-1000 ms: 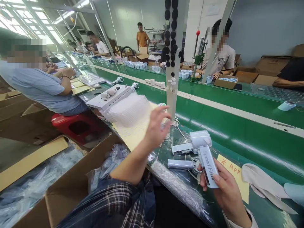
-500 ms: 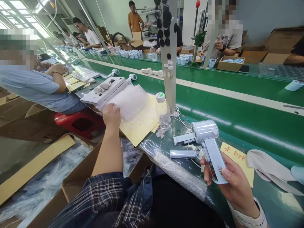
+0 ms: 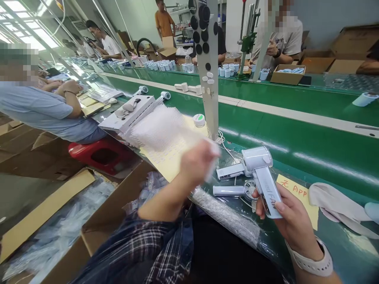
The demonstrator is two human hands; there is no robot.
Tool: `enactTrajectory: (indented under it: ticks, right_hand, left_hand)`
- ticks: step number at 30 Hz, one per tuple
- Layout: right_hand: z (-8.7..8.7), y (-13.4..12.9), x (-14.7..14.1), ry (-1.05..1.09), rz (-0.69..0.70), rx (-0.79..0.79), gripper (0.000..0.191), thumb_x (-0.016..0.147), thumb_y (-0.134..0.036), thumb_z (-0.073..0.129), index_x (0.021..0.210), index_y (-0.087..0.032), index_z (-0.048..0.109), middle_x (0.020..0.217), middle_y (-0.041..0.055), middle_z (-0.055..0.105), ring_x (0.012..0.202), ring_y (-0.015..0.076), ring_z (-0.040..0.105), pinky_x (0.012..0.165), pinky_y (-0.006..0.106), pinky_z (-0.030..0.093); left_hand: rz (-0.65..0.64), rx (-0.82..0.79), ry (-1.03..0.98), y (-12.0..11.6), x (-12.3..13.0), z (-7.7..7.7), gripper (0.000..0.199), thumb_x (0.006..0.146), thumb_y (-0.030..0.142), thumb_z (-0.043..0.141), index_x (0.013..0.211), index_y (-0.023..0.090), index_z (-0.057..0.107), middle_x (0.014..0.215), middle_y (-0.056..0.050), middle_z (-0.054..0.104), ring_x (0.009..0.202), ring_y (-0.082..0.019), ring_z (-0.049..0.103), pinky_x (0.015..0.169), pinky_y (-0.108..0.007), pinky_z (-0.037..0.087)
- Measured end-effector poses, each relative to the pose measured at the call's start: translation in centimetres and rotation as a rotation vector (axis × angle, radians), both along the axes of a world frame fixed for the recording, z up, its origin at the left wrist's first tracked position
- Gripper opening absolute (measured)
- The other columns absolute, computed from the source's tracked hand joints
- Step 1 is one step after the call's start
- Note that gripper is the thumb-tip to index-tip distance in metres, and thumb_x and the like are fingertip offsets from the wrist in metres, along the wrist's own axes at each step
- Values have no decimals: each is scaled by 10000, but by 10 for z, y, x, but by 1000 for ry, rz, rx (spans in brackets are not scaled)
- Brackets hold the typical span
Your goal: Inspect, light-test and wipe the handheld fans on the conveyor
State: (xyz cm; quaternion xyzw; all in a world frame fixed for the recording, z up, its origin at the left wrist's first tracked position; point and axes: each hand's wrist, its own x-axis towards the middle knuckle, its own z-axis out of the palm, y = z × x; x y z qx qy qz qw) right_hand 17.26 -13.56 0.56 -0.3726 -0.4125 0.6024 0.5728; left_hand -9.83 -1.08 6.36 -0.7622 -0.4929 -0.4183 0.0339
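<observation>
My right hand is wrapped round the handle of a light blue handheld fan, whose round head points up and left. Blurred by motion, my left hand grips a thin translucent bubble bag in front of the bottle, of which only the white cap shows clearly. A stack of similar bags lies left of it on a yellow sheet. Behind the held fan, another fan and a pale blue handle rest on the table.
A metal post rises behind the table edge, with a white cable at its foot. A white box stands left. Beyond runs a green conveyor. An open carton holds plastic bags below left. Co-workers sit around; a yellow note lies right.
My left hand has moved right from the bag stack, taking a bag along, and now covers most of the bottle. The held fan has turned slightly, showing more lettering on its handle.
</observation>
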Motion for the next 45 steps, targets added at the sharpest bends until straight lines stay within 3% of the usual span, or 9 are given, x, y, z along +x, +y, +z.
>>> enactTrajectory:
  ticks: [4,9,15,20,23,31,36,41,45]
  right_hand:
    - [5,3,0,-30,-150,52,401,924,-515,812,1169,-198,791,964,113,800,601,196,715,484,293,578]
    - [-15,-41,0,-351,-413,80,448,971,-494,739,1325,-219,722,1021,109,807,705,226,737,619,349,631]
    - [-44,-83,-11,-1020,-501,266,439,1007,-436,681,1398,-237,690,1200,113,836,975,310,837,796,368,689]
    - [-48,-69,-23,-1306,-493,296,428,1094,-383,559,1495,-244,613,1341,97,807,1127,277,828,926,340,681]
    - [-42,-64,-26,-1418,-502,329,427,1127,-361,506,1521,-213,576,1318,108,814,1108,262,833,918,320,671]
    - [-1,-60,-29,-1609,-417,425,431,1134,-388,440,1449,-187,655,968,83,836,701,252,808,489,322,548]
    - [20,-43,-22,-1042,-395,-22,478,1000,-636,611,1104,-202,783,771,76,788,521,235,711,429,314,536]
    - [50,-48,-38,-155,110,-165,810,905,-755,744,1547,-275,624,1153,155,818,638,234,762,453,322,597]
    - [71,-61,-25,-205,430,68,672,917,-659,805,1532,-423,676,1160,117,843,770,264,829,656,368,696]
  left_hand:
    - [-501,-569,384,-26,83,-41,297,1131,316,408,1211,205,672,1123,-69,783,978,-195,739,808,-301,559]
    - [-689,-801,259,-17,82,-40,287,1095,268,496,1267,187,711,1248,-104,781,1179,-245,723,1047,-361,547]
    - [-984,-1118,-188,-4,78,-40,129,883,195,738,985,135,789,1069,-93,795,1053,-225,719,969,-310,512]
    - [-791,-1557,-786,7,81,-57,452,948,305,655,1372,154,694,665,76,494,520,-74,383,539,-233,310]
    - [-776,-1460,-762,11,68,-49,585,967,260,626,1541,173,558,672,115,345,509,-65,225,512,-241,197]
    - [-896,-647,199,-25,46,26,692,1040,166,469,1711,260,328,909,0,700,731,-146,584,705,-277,420]
    - [-934,-380,577,-44,39,43,692,1062,130,436,1729,224,273,958,-31,759,799,-174,671,660,-271,425]
    - [-892,-518,306,-40,13,66,599,1083,229,489,1671,280,389,902,7,752,706,-139,663,681,-247,505]
    - [-695,-508,-27,-23,-59,98,517,1000,230,574,1512,297,555,793,26,685,667,-147,646,673,-260,545]
